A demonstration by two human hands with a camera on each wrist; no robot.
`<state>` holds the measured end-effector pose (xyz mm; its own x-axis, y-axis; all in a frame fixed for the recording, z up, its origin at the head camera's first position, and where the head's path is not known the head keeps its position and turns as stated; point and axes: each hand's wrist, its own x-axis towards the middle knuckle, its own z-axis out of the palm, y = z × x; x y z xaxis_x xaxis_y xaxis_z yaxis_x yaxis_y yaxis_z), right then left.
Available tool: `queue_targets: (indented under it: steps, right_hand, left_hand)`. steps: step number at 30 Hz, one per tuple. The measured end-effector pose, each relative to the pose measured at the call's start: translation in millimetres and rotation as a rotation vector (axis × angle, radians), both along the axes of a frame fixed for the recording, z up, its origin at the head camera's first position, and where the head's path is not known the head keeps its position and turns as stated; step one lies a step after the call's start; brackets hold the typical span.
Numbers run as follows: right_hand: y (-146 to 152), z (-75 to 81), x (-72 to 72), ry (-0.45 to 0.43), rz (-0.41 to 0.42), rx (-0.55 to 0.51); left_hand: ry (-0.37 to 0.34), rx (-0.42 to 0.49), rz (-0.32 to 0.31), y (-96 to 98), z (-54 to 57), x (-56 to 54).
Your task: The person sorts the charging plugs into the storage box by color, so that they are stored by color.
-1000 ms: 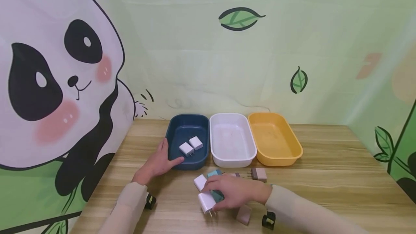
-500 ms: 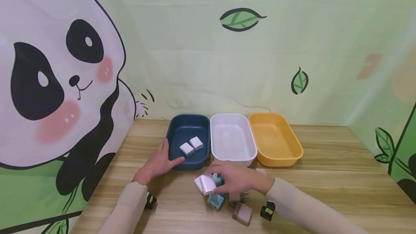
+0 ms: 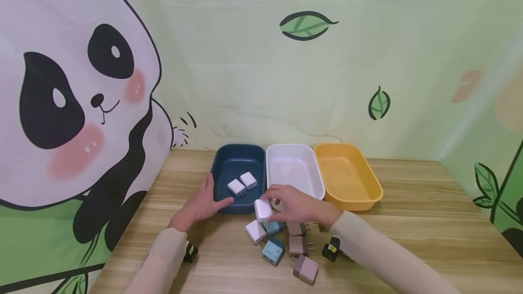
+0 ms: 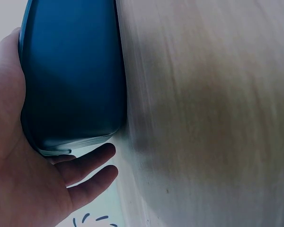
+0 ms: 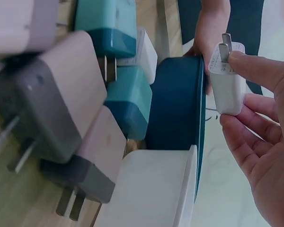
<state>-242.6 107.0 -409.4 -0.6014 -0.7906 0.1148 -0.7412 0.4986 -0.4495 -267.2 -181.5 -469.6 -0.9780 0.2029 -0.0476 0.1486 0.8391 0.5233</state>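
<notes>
In my right hand a white plug-in charger is pinched between thumb and fingertips, above the near end of the white bin. The right wrist view shows its two metal prongs beside my thumb. My left hand rests against the near left corner of the dark blue bin, thumb by the front rim and fingers straight along the side. Two white chargers lie inside that bin. On the table below my right hand are another white charger, teal chargers and several pinkish-brown ones.
A white bin and a yellow bin stand in a row right of the blue one, on a wood-grain table. Behind is a green wall sheet with a panda drawing. Both wrists carry small black devices.
My right hand has lifted the white charger from the group of chargers and moved it up and away toward the bins. My left hand stays at the blue bin.
</notes>
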Motion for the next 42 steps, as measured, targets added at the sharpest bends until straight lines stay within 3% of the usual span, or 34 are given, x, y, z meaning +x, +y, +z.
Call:
queue_targets:
  steps: [9,17,42]
  right_hand:
    - [-3.9,4.4,-15.3,-0.037,-0.087,0.006]
    - [-10.7,2.5,-33.8,-0.008,-0.120,0.020]
    - [-29.9,-4.2,-60.2,-0.050,-0.207,0.018]
  left_hand:
    - [-0.003,-0.007,0.000,0.6,0.8,-0.6]
    - [0.002,0.004,-0.003,0.3,-2.0,-1.6]
    - [0.010,0.006,-0.011,-0.6,0.2,-0.5]
